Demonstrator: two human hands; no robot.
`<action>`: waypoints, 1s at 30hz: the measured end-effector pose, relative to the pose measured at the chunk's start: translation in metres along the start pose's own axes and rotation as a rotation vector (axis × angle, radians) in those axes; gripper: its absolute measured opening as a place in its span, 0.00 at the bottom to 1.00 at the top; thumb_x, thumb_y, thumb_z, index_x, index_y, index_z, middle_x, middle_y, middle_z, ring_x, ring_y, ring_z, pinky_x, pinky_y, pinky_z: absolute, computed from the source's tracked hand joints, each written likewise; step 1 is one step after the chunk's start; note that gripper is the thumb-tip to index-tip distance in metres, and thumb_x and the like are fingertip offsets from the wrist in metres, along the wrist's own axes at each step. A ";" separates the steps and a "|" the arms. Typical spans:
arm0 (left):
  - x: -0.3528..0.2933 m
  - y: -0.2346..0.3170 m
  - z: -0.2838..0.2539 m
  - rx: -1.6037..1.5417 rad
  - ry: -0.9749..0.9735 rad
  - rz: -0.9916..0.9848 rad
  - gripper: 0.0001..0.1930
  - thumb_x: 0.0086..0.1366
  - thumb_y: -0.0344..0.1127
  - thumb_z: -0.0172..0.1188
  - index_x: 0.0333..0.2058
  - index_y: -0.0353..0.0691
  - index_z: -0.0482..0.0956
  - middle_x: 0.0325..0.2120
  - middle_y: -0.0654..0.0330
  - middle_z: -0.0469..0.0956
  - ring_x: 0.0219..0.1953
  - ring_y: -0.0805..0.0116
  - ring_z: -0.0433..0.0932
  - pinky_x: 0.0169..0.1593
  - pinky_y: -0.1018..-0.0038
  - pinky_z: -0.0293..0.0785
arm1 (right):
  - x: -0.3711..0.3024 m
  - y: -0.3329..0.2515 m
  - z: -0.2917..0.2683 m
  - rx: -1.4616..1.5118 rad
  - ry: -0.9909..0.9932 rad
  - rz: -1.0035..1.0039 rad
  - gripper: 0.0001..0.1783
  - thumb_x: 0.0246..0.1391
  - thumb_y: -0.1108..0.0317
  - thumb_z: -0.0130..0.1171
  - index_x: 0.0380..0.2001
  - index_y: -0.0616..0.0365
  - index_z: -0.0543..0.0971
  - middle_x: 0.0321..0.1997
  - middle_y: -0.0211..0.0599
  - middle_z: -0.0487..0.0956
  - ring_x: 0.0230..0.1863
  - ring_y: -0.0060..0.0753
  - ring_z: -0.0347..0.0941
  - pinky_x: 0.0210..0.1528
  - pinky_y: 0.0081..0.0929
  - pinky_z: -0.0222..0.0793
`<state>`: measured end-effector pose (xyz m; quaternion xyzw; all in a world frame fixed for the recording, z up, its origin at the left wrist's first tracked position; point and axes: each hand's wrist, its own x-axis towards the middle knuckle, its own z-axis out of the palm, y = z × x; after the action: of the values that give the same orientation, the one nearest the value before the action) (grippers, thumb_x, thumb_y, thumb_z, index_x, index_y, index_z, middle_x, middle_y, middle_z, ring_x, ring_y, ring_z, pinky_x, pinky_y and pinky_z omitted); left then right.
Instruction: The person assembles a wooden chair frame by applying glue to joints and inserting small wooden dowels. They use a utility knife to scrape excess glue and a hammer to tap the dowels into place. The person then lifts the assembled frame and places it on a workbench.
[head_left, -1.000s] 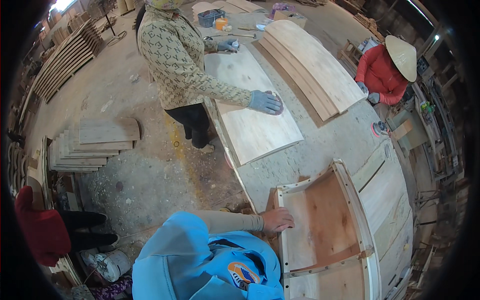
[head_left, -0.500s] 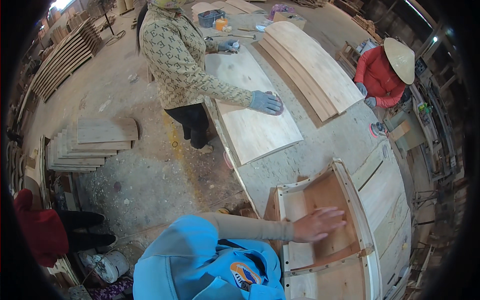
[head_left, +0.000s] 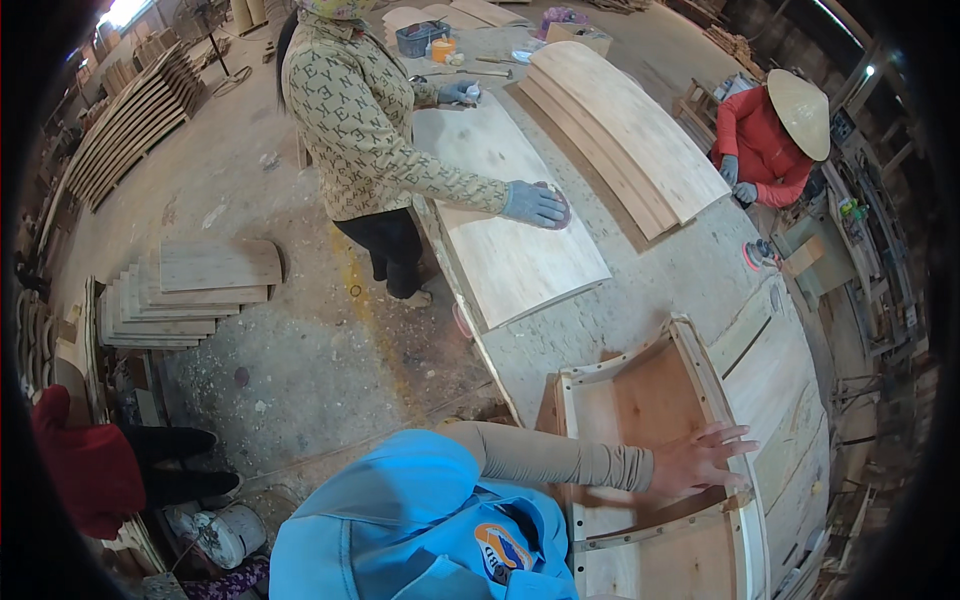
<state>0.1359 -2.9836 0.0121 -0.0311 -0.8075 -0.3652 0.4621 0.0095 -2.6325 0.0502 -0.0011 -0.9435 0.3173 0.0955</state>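
Note:
My left hand (head_left: pixel 700 462), bare below a beige sleeve, reaches across to the right side of a curved wooden frame (head_left: pixel 715 400). Its fingers are spread, and it lies over the frame's outer rail near a cross rib (head_left: pixel 655 530). Whether the palm presses on the rail I cannot tell. Nothing shows in its grip. The frame has pale rails dotted with dark holes, and a brown wooden panel (head_left: pixel 655 395) lines its hollow. The lower end of the frame is cut off by the picture. My right hand is out of view.
Across the table, a co-worker's gloved hand (head_left: pixel 535 205) presses a sanding pad on a curved panel (head_left: pixel 520 250). Stacked curved boards (head_left: pixel 625 130) lie beyond. Another person in red (head_left: pixel 765 140) works at the right. A sander (head_left: pixel 760 255) rests near the table edge; more boards (head_left: pixel 220 265) are stacked at left.
My left hand has moved right, from above the frame's hollow to its outer rail. The co-worker in red has brought both gloved hands closer together.

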 end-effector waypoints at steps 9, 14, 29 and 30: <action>-0.007 -0.008 0.011 0.041 0.005 0.028 0.25 0.60 0.29 0.56 0.56 0.58 0.71 0.66 0.51 0.53 0.68 0.45 0.50 0.66 0.50 0.50 | 0.002 0.004 -0.011 -0.005 -0.008 -0.023 0.28 0.59 0.59 0.56 0.55 0.68 0.68 0.49 0.42 0.75 0.48 0.31 0.70 0.54 0.28 0.65; -0.001 0.001 0.018 0.033 -0.043 0.046 0.21 0.62 0.32 0.52 0.55 0.53 0.72 0.63 0.49 0.58 0.67 0.44 0.53 0.66 0.50 0.51 | 0.000 0.029 -0.038 -0.012 0.027 -0.006 0.28 0.59 0.58 0.56 0.55 0.68 0.67 0.49 0.42 0.75 0.48 0.31 0.70 0.54 0.28 0.65; 0.002 0.032 0.011 0.147 -0.070 -0.018 0.27 0.50 0.26 0.61 0.51 0.52 0.77 0.57 0.57 0.67 0.60 0.48 0.60 0.62 0.58 0.58 | -0.044 0.071 -0.138 0.352 0.054 0.062 0.27 0.59 0.68 0.55 0.58 0.71 0.66 0.56 0.40 0.72 0.54 0.30 0.68 0.58 0.27 0.61; 0.006 0.037 0.015 0.131 -0.065 -0.016 0.27 0.50 0.24 0.60 0.52 0.52 0.77 0.56 0.56 0.67 0.60 0.48 0.60 0.62 0.58 0.58 | -0.049 0.072 -0.136 0.366 0.066 0.063 0.27 0.59 0.68 0.55 0.58 0.71 0.65 0.57 0.41 0.72 0.54 0.30 0.68 0.58 0.27 0.61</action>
<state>0.1364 -2.9486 0.0329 -0.0063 -0.8444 -0.3139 0.4340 0.0775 -2.4969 0.1041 -0.0237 -0.8658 0.4864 0.1151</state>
